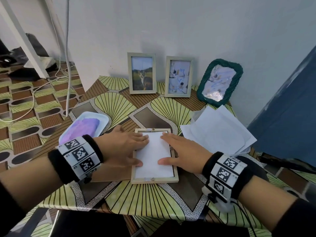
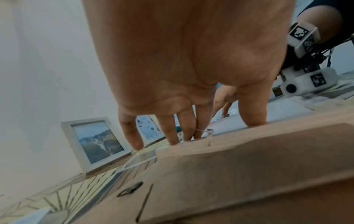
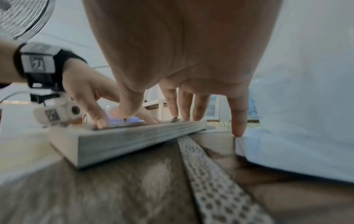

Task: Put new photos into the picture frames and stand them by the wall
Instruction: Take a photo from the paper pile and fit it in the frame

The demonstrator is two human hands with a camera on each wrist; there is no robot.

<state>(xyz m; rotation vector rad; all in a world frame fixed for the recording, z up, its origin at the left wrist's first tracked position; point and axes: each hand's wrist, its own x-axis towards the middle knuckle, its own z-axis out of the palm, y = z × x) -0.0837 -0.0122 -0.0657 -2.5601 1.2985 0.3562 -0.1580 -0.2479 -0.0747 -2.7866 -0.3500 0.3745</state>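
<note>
A pale wooden picture frame (image 1: 154, 180) lies face down in the middle of the table, with a white photo sheet (image 1: 153, 156) in its opening. My left hand (image 1: 135, 149) lies flat, fingers on the sheet's left side and palm over a brown backing board (image 2: 239, 174) beside the frame. My right hand (image 1: 174, 149) presses flat on the sheet's right side, its little finger down on the table beside the frame (image 3: 124, 141). Neither hand grips anything. By the wall stand a cat-photo frame (image 1: 142, 73), a second pale frame (image 1: 178, 76) and a green frame (image 1: 219, 82).
A stack of white sheets (image 1: 217, 132) lies on the table to the right of the frame. A white tray (image 1: 102, 119) with a purple cloth sits at the left edge. Cables trail over the floor to the left. A blue surface stands at the right.
</note>
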